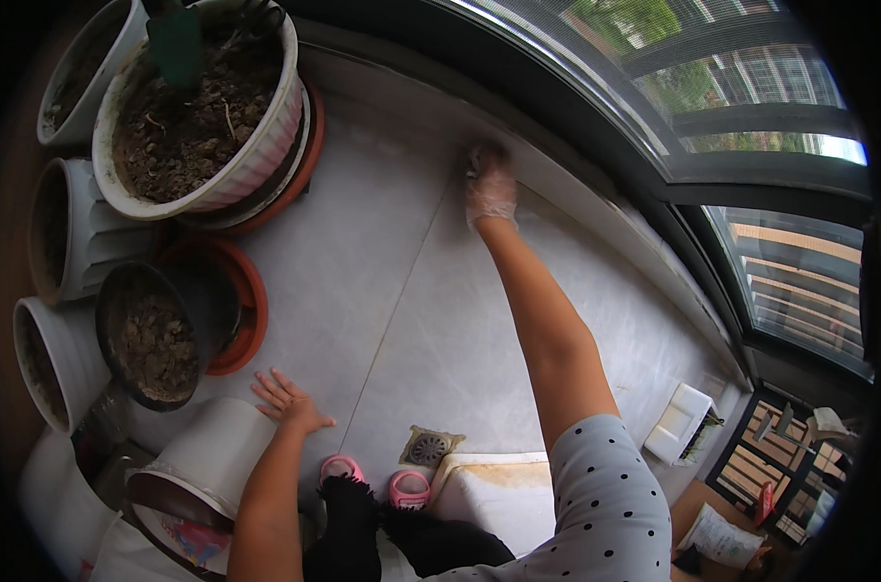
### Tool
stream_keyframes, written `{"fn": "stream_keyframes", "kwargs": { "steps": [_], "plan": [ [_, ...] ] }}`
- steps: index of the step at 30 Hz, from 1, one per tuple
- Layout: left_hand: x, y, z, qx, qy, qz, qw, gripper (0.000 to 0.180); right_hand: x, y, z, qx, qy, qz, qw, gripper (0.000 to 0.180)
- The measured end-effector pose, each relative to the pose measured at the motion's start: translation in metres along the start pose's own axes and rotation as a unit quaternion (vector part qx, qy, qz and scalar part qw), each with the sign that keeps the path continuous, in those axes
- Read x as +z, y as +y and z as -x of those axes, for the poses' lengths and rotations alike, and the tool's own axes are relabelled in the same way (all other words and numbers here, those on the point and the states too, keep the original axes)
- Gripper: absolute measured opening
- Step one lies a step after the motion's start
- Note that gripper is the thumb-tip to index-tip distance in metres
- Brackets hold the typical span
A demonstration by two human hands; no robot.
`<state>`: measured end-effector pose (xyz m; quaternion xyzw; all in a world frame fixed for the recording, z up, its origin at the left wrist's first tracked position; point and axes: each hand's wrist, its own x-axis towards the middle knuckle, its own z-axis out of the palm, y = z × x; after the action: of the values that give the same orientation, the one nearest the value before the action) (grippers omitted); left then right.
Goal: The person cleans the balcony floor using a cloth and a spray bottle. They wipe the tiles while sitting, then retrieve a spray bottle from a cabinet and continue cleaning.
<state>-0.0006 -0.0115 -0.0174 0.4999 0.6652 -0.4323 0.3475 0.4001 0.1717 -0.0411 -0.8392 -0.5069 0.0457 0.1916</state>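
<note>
My right hand (492, 197), in a clear plastic glove, reaches far forward to the floor at the foot of the low wall ledge (581, 209) under the window. Its fingers are closed around something dark, blurred and too small to name. Bare and with fingers spread, my left hand (291, 404) rests flat on the grey tiled floor (339, 281). Close by it are a black pot of dry soil (154, 344), an orange saucer (254, 301) and a white bucket (212, 451) lying tipped over.
At the far left a large white pot of soil (188, 126) holds a green trowel (174, 48). Several white pots line the left side. A floor drain (429, 447) lies ahead of my pink shoes, beside a white foam box (499, 495). A white planter (678, 422) stands at right.
</note>
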Motion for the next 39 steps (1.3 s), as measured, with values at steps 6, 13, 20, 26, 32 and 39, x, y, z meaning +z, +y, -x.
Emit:
{"fn": "stream_keyframes", "kwargs": {
  "steps": [6, 13, 20, 26, 32, 39],
  "plan": [
    [0.001, -0.006, -0.003, 0.005, -0.013, -0.01, 1.0, 0.15, 0.027, -0.069, -0.013, -0.075, -0.113, 0.167, 0.977, 0.027],
    [-0.004, -0.005, 0.002, -0.006, -0.021, -0.018, 1.0, 0.149, 0.041, -0.068, -0.019, -0.178, -0.092, 0.232, 0.952, 0.02],
    [-0.001, -0.008, 0.002, -0.001, -0.012, -0.004, 1.0, 0.149, 0.021, -0.047, -0.009, -0.098, -0.096, 0.132, 0.982, 0.022],
    [-0.01, 0.001, 0.007, -0.014, -0.027, -0.018, 0.999, 0.148, 0.012, -0.018, 0.11, -0.229, -0.068, 0.046, 0.97, 0.026],
    [-0.011, -0.001, 0.003, -0.01, -0.025, -0.023, 0.999, 0.149, -0.038, -0.026, 0.095, -0.274, -0.109, -0.009, 0.955, 0.02],
    [-0.009, -0.001, 0.005, 0.006, -0.027, -0.002, 1.0, 0.148, -0.077, -0.086, -0.055, -0.448, -0.152, 0.463, 0.75, 0.052]
  ]
}}
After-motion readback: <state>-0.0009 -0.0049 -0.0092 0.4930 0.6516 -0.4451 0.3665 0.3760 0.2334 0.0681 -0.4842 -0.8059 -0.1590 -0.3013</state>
